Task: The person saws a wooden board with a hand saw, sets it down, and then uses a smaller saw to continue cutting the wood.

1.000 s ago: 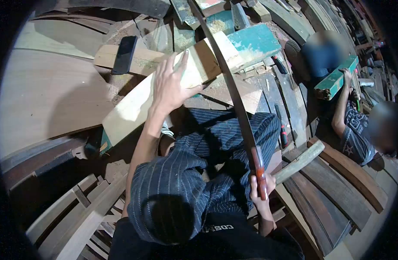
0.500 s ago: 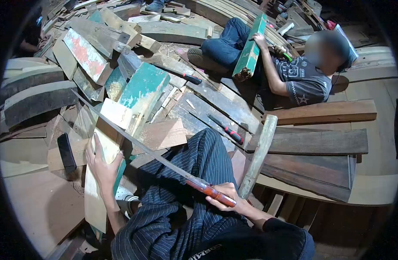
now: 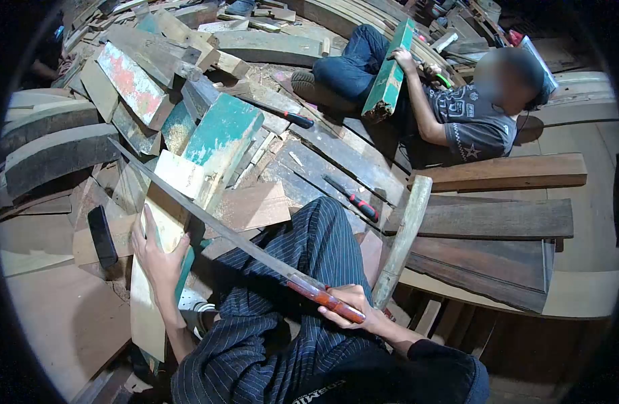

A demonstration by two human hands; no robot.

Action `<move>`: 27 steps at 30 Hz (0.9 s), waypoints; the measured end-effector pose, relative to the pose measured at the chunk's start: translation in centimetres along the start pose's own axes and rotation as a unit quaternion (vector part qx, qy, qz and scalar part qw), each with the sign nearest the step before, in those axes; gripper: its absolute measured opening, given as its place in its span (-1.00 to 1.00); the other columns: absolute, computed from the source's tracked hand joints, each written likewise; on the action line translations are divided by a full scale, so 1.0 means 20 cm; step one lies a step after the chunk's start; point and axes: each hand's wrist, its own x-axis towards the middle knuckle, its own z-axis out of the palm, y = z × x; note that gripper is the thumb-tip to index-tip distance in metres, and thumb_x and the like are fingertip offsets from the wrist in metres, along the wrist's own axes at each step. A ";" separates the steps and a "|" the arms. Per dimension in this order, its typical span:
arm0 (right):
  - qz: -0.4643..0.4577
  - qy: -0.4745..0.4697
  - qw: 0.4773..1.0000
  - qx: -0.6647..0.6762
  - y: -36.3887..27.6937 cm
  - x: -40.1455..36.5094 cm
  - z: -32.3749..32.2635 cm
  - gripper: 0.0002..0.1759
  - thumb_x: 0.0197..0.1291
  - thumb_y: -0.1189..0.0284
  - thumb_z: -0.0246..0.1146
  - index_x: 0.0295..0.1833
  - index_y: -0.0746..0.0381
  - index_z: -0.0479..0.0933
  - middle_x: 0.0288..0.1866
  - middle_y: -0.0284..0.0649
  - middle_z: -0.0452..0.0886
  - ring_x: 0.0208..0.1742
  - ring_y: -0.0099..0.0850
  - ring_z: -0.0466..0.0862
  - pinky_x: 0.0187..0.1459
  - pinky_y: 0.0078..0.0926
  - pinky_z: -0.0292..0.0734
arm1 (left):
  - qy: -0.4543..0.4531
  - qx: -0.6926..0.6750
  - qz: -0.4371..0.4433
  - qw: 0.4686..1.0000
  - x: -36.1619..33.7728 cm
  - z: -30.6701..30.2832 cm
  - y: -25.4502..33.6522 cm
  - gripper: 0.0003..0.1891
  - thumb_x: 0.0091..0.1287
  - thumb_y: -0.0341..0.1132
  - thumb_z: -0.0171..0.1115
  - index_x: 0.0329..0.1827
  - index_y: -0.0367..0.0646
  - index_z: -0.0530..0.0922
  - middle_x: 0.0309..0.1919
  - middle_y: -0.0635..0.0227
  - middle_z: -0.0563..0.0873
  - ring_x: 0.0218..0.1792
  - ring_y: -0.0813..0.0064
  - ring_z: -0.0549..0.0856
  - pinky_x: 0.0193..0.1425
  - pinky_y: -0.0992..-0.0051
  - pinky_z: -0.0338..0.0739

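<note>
My left hand (image 3: 160, 262) grips a pale wooden board (image 3: 148, 320) with green paint along its side, thumb at the right edge and fingers at the left. The board slants up from beside my left leg, its upper end by a green-painted block (image 3: 225, 131). In my right hand (image 3: 350, 304) is the reddish-brown handle of a machete (image 3: 242, 246), fingers wrapped round it over my lap. Its long, narrow blade runs up to the left, passing over the board just above my left hand in this view.
A phone (image 3: 102, 236) lies left of my hand. A wooden stick (image 3: 402, 242) leans at my right knee, near a red-and-black screwdriver-like tool (image 3: 360, 205). Dark planks (image 3: 484, 219) lie to the right. Another person (image 3: 467, 121) sits holding a green beam (image 3: 390, 74). Offcuts (image 3: 138, 57) pile up ahead.
The machete's handle and my right hand have shifted very slightly to the left. My left hand stays on the board.
</note>
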 end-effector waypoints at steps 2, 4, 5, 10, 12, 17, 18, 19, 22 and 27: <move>0.009 0.001 1.000 0.002 0.00 0.00 0.00 -0.83 0.22 0.51 0.46 -0.33 0.34 0.61 -0.62 -0.16 0.52 -0.68 -0.31 0.56 -0.58 -0.37 0.41 | 0.005 -0.007 0.007 1.000 0.00 0.01 -0.01 0.09 0.03 -0.25 0.56 0.69 -0.02 0.19 0.44 -0.07 0.40 0.44 -0.14 0.39 0.56 0.05 0.22; 0.001 0.001 1.000 -0.004 0.00 0.00 0.00 -0.83 0.22 0.51 0.46 -0.33 0.34 0.62 -0.62 -0.16 0.52 -0.68 -0.30 0.56 -0.59 -0.38 0.41 | 0.006 -0.009 0.010 1.000 0.00 0.01 -0.01 0.09 0.03 -0.24 0.56 0.70 -0.02 0.19 0.44 -0.07 0.40 0.44 -0.14 0.39 0.56 0.04 0.22; -0.003 0.002 1.000 -0.007 0.00 0.00 0.00 -0.83 0.22 0.51 0.46 -0.33 0.34 0.62 -0.62 -0.16 0.52 -0.68 -0.30 0.56 -0.59 -0.38 0.41 | 0.006 -0.008 0.008 1.000 0.00 0.01 -0.01 0.09 0.03 -0.24 0.56 0.70 -0.02 0.19 0.45 -0.07 0.40 0.44 -0.14 0.39 0.56 0.04 0.22; -0.014 0.005 1.000 -0.007 0.01 0.00 0.01 -0.85 0.21 0.51 0.47 -0.30 0.35 0.63 -0.62 -0.17 0.53 -0.69 -0.31 0.57 -0.59 -0.39 0.42 | 0.005 -0.009 0.006 1.000 0.00 0.01 -0.02 0.09 0.03 -0.22 0.56 0.70 -0.01 0.19 0.44 -0.10 0.40 0.45 -0.15 0.38 0.56 0.03 0.22; -0.013 0.005 1.000 -0.003 0.01 0.00 0.01 -0.85 0.22 0.51 0.47 -0.29 0.35 0.64 -0.61 -0.17 0.53 -0.68 -0.31 0.57 -0.59 -0.39 0.43 | 0.000 -0.003 -0.008 1.000 0.00 0.00 0.00 0.09 0.03 -0.22 0.56 0.70 -0.01 0.19 0.44 -0.12 0.39 0.45 -0.16 0.38 0.56 0.03 0.22; -0.012 0.005 1.000 0.004 0.01 0.00 0.01 -0.86 0.22 0.51 0.46 -0.29 0.35 0.65 -0.61 -0.18 0.54 -0.68 -0.32 0.58 -0.59 -0.39 0.43 | 0.005 -0.007 0.005 1.000 0.00 -0.01 0.00 0.09 0.03 -0.22 0.56 0.70 -0.01 0.19 0.44 -0.10 0.40 0.44 -0.15 0.39 0.55 0.04 0.23; -0.010 0.005 1.000 0.003 0.01 0.00 0.01 -0.86 0.22 0.51 0.46 -0.29 0.35 0.65 -0.61 -0.17 0.54 -0.68 -0.32 0.57 -0.59 -0.39 0.43 | 0.006 -0.006 0.006 1.000 0.00 0.00 0.00 0.09 0.03 -0.22 0.56 0.70 -0.01 0.19 0.43 -0.09 0.40 0.44 -0.14 0.39 0.55 0.04 0.24; -0.008 0.005 1.000 0.003 0.00 0.00 0.01 -0.86 0.22 0.51 0.46 -0.29 0.34 0.65 -0.61 -0.17 0.54 -0.68 -0.31 0.57 -0.59 -0.39 0.43 | 0.005 -0.008 0.006 1.000 0.00 0.00 0.00 0.09 0.02 -0.22 0.56 0.70 0.00 0.19 0.43 -0.08 0.41 0.44 -0.14 0.40 0.55 0.04 0.24; -0.008 0.005 1.000 -0.004 0.00 0.00 0.01 -0.86 0.22 0.51 0.46 -0.29 0.34 0.65 -0.61 -0.16 0.54 -0.68 -0.30 0.57 -0.59 -0.37 0.43 | 0.006 -0.012 0.005 1.000 0.00 -0.01 0.00 0.10 0.01 -0.24 0.57 0.70 0.02 0.18 0.43 -0.07 0.41 0.43 -0.13 0.40 0.55 0.05 0.25; -0.002 0.006 1.000 0.002 0.00 0.00 0.01 -0.85 0.22 0.51 0.46 -0.30 0.34 0.64 -0.61 -0.15 0.52 -0.67 -0.28 0.57 -0.58 -0.35 0.42 | 0.006 -0.020 0.006 1.000 0.00 0.00 -0.01 0.13 -0.01 -0.29 0.58 0.71 0.06 0.16 0.44 -0.06 0.41 0.44 -0.11 0.40 0.55 0.07 0.25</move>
